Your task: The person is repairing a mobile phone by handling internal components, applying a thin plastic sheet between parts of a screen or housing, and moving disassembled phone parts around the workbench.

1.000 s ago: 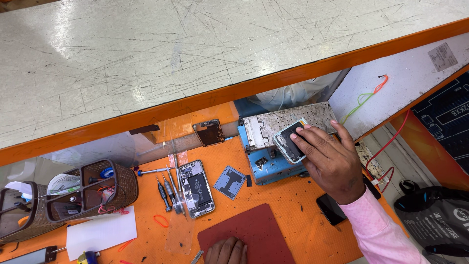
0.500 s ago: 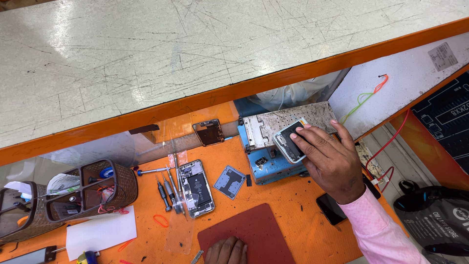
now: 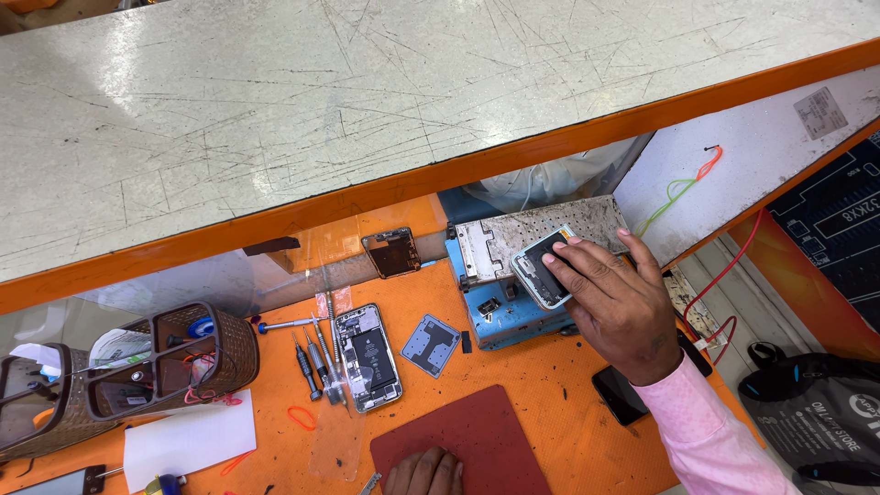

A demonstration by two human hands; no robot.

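An orange repair bench (image 3: 550, 422) sits beneath a scratched grey counter (image 3: 367, 101), strewn with small tools and parts. The person's right hand (image 3: 619, 307), in a pink sleeve, lies flat over a phone panel (image 3: 541, 270) resting on the worn metal plate of a blue heating machine (image 3: 500, 312); the fingers are spread and pressed down on the panel rather than closed around it, fingertips pointing toward the plate's left. The panel's long axis runs diagonally, from lower left up toward the far right, and it lies directly under the fingers, well apart from the left hand (image 3: 426, 474), which rests with fingers together on the near edge of a dark red mat (image 3: 467, 435). An opened phone (image 3: 368, 356) lies left of the mat beside a row of screwdrivers (image 3: 316, 367), with a wicker organiser (image 3: 119, 376) at the far left.
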